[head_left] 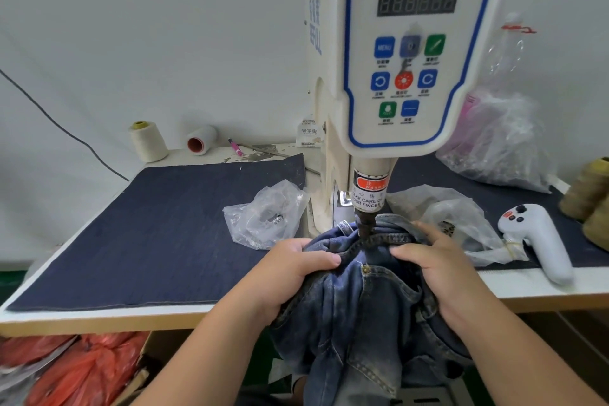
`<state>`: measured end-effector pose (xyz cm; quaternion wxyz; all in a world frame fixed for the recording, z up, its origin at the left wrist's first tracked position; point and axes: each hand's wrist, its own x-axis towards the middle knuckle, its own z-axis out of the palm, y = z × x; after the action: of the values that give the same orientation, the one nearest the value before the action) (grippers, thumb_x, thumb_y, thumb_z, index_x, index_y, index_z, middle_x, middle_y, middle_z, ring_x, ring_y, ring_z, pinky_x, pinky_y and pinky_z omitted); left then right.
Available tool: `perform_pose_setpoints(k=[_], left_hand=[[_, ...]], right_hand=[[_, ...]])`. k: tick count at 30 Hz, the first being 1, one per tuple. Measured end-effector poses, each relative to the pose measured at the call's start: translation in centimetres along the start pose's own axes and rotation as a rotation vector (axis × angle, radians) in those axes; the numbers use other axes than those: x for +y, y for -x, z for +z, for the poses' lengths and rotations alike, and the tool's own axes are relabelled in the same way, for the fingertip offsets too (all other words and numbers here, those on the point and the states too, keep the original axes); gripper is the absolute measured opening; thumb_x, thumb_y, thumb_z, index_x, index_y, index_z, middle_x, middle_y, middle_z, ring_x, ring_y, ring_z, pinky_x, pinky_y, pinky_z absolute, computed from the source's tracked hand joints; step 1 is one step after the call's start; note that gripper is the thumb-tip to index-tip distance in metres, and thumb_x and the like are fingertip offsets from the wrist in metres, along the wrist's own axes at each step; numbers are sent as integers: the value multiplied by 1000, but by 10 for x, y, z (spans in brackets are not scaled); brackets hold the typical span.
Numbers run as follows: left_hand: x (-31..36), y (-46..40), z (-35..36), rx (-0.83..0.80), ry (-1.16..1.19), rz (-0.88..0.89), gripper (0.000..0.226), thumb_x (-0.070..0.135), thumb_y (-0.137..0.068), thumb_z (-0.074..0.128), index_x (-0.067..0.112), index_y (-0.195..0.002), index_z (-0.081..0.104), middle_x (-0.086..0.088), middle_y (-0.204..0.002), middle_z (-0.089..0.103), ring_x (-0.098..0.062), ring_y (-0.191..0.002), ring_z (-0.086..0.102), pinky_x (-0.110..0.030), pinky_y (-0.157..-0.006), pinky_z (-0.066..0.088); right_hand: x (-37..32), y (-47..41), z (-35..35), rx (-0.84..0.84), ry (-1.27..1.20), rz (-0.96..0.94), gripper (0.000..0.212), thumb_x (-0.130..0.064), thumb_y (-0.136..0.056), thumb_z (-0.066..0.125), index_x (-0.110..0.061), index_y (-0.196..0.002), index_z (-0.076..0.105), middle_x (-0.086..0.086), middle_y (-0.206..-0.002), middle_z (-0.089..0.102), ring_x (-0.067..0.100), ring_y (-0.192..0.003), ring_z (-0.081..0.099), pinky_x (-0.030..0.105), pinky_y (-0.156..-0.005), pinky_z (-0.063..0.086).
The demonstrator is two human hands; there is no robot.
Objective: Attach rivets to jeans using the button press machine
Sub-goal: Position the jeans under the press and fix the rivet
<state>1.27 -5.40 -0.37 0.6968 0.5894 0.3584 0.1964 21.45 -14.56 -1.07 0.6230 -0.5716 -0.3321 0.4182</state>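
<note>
Jeans (pixel 362 306) bunched under press head (pixel 366 224), between both hands. Left hand (pixel 290 270) grips fabric, fingers curled round fold. Right hand (pixel 435 260) same, thumb on top near seam. One rivet (pixel 365 270) already sits between thumbs. Advice: pull denim flat and tight, keep fingertips away from punch, align seam exactly below it before pressing.
</note>
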Motion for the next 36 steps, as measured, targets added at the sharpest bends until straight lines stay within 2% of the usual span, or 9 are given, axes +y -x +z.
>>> perform_pose_setpoints(k=[5,10,13,15,18,20,23,32,36], left_hand=[[1,21,3,-28,-68,-31,21,25,-75,72,18,-93,79,-16,-104,75,-34,-100,72,-50,-101,51],[-3,42,8,34,-144,-34,25,32,-70,74,19,-91,78,-13,-98,77,-31,-97,73,-52,-99,52],[-17,57,10,199,-280,67,42,50,-61,76,22,-91,70,-6,-94,76,-20,-94,72,-47,-92,54],[-30,67,15,404,-402,207,35,47,-64,79,35,-92,62,10,-98,70,-1,-95,64,-27,-86,53],[-35,84,27,704,-741,605,30,35,-74,77,38,-94,55,20,-99,55,-1,-97,52,-17,-82,39],[-35,97,36,648,-823,792,16,42,-74,69,34,-83,59,17,-81,55,-2,-81,52,-22,-76,38],[-32,112,46,528,-745,714,17,51,-72,64,36,-78,59,16,-69,58,-4,-75,52,-12,-73,38],[-19,127,38,629,-773,738,11,42,-73,61,34,-67,56,18,-63,55,-3,-72,52,-7,-70,36],[-15,135,36,626,-964,819,17,39,-76,59,29,-63,58,18,-55,45,2,-59,46,-18,-68,37]], right_hand=[[1,21,7,-42,40,64,28,8,-80,62,-16,-86,75,16,-85,75,24,-72,73,28,-56,55],[2,45,12,-67,-32,123,33,11,-79,59,-14,-92,76,22,-93,74,34,-81,74,34,-63,55],[0,59,12,-112,-142,151,40,11,-71,62,-10,-102,74,23,-97,74,38,-86,74,34,-60,58],[-4,68,14,-145,-200,148,52,6,-62,65,-8,-112,70,23,-101,73,39,-90,73,34,-62,59],[-15,79,25,-203,-229,100,49,9,-66,60,-12,-108,74,24,-102,73,39,-92,73,35,-64,60],[-22,85,33,-218,-222,51,47,12,-68,58,-16,-100,77,23,-99,74,38,-89,73,34,-63,60],[-33,92,44,-229,-204,1,44,6,-61,61,-18,-94,78,23,-96,74,38,-87,74,35,-63,61],[-58,110,63,-324,-201,-63,43,5,-61,62,-19,-93,77,24,-94,74,38,-84,74,35,-62,60],[-60,119,65,-334,-195,-83,47,10,-58,72,-20,-95,77,24,-95,74,37,-86,74,35,-65,60]])
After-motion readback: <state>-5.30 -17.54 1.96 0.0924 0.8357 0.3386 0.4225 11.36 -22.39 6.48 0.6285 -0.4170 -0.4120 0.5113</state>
